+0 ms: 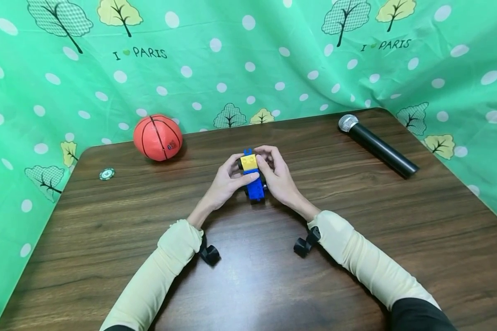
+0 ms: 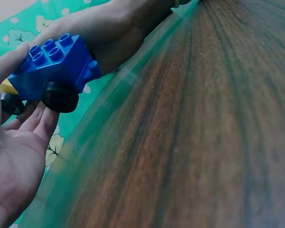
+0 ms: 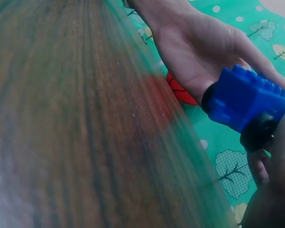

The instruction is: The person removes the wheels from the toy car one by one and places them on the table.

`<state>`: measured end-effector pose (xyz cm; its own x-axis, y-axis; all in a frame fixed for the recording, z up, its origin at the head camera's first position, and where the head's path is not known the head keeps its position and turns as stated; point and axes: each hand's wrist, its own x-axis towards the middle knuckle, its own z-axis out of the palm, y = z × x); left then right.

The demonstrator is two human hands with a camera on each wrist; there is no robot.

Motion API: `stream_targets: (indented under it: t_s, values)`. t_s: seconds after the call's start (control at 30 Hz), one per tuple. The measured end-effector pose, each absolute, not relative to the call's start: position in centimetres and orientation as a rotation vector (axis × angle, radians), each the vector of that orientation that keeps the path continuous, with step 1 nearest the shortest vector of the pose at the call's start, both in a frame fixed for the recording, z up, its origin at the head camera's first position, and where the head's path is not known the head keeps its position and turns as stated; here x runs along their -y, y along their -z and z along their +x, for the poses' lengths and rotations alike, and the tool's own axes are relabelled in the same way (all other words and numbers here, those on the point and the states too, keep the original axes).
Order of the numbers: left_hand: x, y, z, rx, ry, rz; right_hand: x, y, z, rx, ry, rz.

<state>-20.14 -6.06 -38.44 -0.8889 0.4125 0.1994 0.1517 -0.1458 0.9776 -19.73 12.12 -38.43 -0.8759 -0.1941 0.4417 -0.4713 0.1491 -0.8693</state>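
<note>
A toy car of building blocks (image 1: 254,188) is held between both hands, clear of the table in the wrist views. Its body is blue with studs on top, a yellow block (image 1: 249,162) sits toward the far end, and black wheels (image 2: 60,97) show at the sides. My left hand (image 1: 225,184) grips it from the left, thumb laid across the blue studs and fingers underneath. From the right, my right hand (image 1: 279,179) holds the far part, its thumb beside the yellow block. The right fingertips are partly hidden behind the toy.
On the brown wooden table (image 1: 149,230), a small red basketball (image 1: 158,138) stands at the back left, near a green and white poker chip (image 1: 106,174). A black microphone (image 1: 378,146) lies at the back right. A green patterned cloth (image 1: 248,55) hangs behind the table.
</note>
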Motion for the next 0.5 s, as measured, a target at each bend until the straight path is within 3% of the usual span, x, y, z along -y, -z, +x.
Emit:
stream_targets:
  t_s: [0.5]
  values:
    - [5.99, 38.65, -19.91, -2.045, -2.121, 0.709, -11.85, 38.71, -19.73, 2.149, -1.373, 0.620]
